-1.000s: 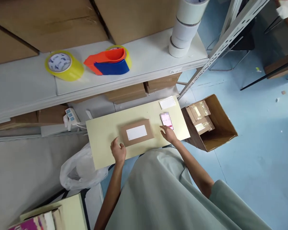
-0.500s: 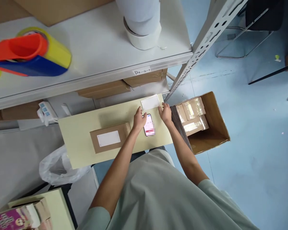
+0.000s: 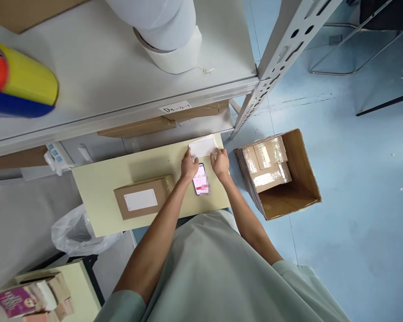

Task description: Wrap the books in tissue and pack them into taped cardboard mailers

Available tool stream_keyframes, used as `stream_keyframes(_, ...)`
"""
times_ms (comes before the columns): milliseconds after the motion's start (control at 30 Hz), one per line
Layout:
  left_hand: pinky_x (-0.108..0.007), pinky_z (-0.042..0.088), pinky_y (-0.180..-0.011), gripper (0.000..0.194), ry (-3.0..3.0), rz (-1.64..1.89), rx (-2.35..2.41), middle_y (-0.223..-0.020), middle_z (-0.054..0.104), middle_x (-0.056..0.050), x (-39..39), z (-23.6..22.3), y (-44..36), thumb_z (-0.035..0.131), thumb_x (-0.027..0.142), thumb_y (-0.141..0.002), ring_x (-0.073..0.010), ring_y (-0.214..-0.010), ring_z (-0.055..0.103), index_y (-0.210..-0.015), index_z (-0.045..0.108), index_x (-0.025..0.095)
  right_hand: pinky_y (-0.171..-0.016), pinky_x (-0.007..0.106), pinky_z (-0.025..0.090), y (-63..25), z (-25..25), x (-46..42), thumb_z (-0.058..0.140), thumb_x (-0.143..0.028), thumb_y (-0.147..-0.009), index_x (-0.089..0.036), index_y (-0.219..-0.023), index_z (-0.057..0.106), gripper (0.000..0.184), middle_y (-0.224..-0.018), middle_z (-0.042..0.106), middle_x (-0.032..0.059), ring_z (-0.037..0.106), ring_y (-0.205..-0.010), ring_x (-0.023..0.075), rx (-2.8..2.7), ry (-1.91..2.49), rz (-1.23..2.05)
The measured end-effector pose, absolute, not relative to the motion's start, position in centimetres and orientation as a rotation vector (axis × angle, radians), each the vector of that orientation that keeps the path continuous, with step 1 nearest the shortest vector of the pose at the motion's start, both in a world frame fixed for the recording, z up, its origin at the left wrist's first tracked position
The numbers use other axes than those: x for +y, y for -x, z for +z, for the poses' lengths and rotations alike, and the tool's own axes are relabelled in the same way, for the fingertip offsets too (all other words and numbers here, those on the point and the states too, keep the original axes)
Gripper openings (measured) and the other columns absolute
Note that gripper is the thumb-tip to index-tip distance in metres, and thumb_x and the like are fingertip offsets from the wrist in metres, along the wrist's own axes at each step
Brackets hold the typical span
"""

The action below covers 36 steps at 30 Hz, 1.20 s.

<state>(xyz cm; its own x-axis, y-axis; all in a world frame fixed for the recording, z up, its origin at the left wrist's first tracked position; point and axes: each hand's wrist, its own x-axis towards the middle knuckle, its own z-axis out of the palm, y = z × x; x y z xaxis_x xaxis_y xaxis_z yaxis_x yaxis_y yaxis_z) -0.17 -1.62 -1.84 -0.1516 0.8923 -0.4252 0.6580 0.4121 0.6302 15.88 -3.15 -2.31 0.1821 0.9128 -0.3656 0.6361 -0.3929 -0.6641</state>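
Observation:
White rectangular paper slips (image 3: pixel 202 146), like blank labels and stacked a little askew, lie at the far right end of the pale yellow table (image 3: pixel 97 192). My left hand (image 3: pixel 189 166) pinches their near left corner. At the near right corner my right hand (image 3: pixel 220 164) holds them with closed fingers. Just below the slips, between my wrists, a phone (image 3: pixel 200 180) lies face up with its screen lit, part of it blurred out. Left of my left forearm rests a closed cardboard box (image 3: pixel 121 201) bearing a white label (image 3: pixel 141 199).
An open carton (image 3: pixel 302 165) with several taped brown parcels (image 3: pixel 268 156) stands on the floor right of the table. Above the far edge juts a grey shelf (image 3: pixel 121 67) with paper rolls (image 3: pixel 174 53) and a perforated post (image 3: pixel 272 67). A plastic-lined bin (image 3: pixel 67 235) sits at left.
Both hands have closed in on the slips and now grip their near corners; before, they hovered apart beside them. The camera view has shifted slightly.

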Motion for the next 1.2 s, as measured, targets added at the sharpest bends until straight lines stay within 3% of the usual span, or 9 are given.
stream_keyframes(100, -0.045, 0.046, -0.124, 0.062, -1.261, 0.416, 1.974, -0.15, 0.069, -0.014, -1.6, -1.0, -0.3, 0.067, 0.015, -0.091, -0.0303, -0.138, 0.066, -0.153, 0.06, 0.021, -0.106, 0.039, 0.054, -15.8, -2.0, -3.0, 0.055, -0.029, -0.108, -0.014, -0.13, 0.069, 0.03, -0.13, 0.065, 0.0181, 0.069, -0.119, 0.0292, -1.463, 2.115, 1.052)
stream_keyframes(200, -0.041, 0.053, -0.116, 0.049, -1.194, 0.555, 2.033, -0.142, 0.074, -0.012, -1.5, -0.1, -0.8, 0.064, 0.016, -0.094, -0.0267, -0.128, 0.072, -0.143, 0.065, 0.022, -0.108, 0.04, 0.053, -15.7, -1.9, -2.7, 0.055, -0.028, -0.108, -0.013, -0.132, 0.069, 0.032, -0.13, 0.066, 0.0187, 0.069, -0.121, 0.0304, -1.461, 2.117, 1.049)
stream_keyframes(367, -0.029, 0.058, -0.09, 0.016, -1.091, 0.691, 2.128, -0.104, 0.082, -0.006, -0.8, 1.2, -0.9, 0.071, 0.033, -0.096, -0.0207, -0.094, 0.077, -0.106, 0.076, 0.021, -0.11, 0.042, 0.054, -15.6, -1.5, -2.8, 0.056, -0.028, -0.108, -0.012, -0.14, 0.067, 0.037, -0.136, 0.066, 0.0202, 0.069, -0.125, 0.0316, -1.482, 2.078, 1.062)
stream_keyframes(600, -0.027, 0.051, -0.072, 0.032, -1.143, 0.733, 1.976, -0.078, 0.078, -0.003, -0.1, 2.8, -0.4, 0.069, 0.047, -0.096, -0.0195, -0.075, 0.071, -0.079, 0.074, 0.021, -0.117, 0.046, 0.052, -13.9, 0.9, -3.4, 0.068, -0.037, -0.104, -0.016, -0.147, 0.065, 0.048, -0.15, 0.061, 0.0199, 0.06, -0.139, 0.0334, -1.6, 1.86, 0.98)
stream_keyframes(767, -0.027, 0.05, -0.067, 0.045, -1.208, 0.725, 1.888, -0.068, 0.07, -0.003, 0.0, 3.0, -0.7, 0.066, 0.056, -0.098, -0.0183, -0.069, 0.067, -0.07, 0.07, 0.021, -0.109, 0.042, 0.056, -12.3, 3.1, -3.6, 0.061, -0.04, -0.109, -0.017, -0.138, 0.071, 0.039, -0.141, 0.069, 0.0177, 0.068, -0.126, 0.0311, -1.631, 1.824, 0.933)
stream_keyframes(833, -0.028, 0.054, -0.071, 0.048, -1.196, 0.748, 1.835, -0.076, 0.075, -0.005, 0.0, 2.7, -0.8, 0.059, 0.059, -0.102, -0.0198, -0.075, 0.071, -0.077, 0.074, 0.02, -0.105, 0.039, 0.057, -12.4, 3.4, -3.6, 0.056, -0.039, -0.111, -0.018, -0.131, 0.075, 0.034, -0.132, 0.074, 0.0155, 0.072, -0.118, 0.029, -1.586, 1.833, 0.935)
stream_keyframes(967, -0.038, 0.058, -0.102, 0.046, -1.346, 0.66, 1.709, -0.125, 0.08, -0.014, 0.3, 1.7, -0.7, 0.042, 0.047, -0.111, -0.0265, -0.114, 0.076, -0.119, 0.078, 0.019, -0.096, 0.037, 0.058, -14.4, 2.9, -3.4, 0.049, -0.041, -0.113, -0.02, -0.114, 0.081, 0.038, -0.117, 0.08, 0.0123, 0.077, -0.102, 0.026, -1.334, 1.859, 0.941)
stream_keyframes(1067, -0.045, 0.043, -0.127, 0.042, -1.647, 0.412, 1.634, -0.156, 0.065, -0.016, 0.6, 0.6, -0.9, 0.05, 0.03, -0.107, -0.0297, -0.147, 0.058, -0.142, 0.069, 0.017, -0.091, 0.037, 0.059, -17.0, 1.5, -2.7, 0.058, -0.053, -0.107, -0.018, -0.105, 0.083, 0.043, -0.107, 0.083, 0.0121, 0.079, -0.094, 0.0263, -1.013, 1.898, 0.955)
stream_keyframes(1200, -0.048, 0.032, -0.134, 0.061, -1.846, 0.18, 1.446, -0.177, 0.04, -0.015, 0.9, -0.6, -1.7, 0.052, 0.017, -0.099, -0.0327, -0.161, 0.04, -0.16, 0.053, 0.014, -0.086, 0.035, 0.061, -19.9, -0.6, -1.9, 0.068, -0.061, -0.096, -0.014, -0.099, 0.083, 0.05, -0.097, 0.085, 0.0127, 0.079, -0.091, 0.0261, -0.68, 1.859, 1.028)
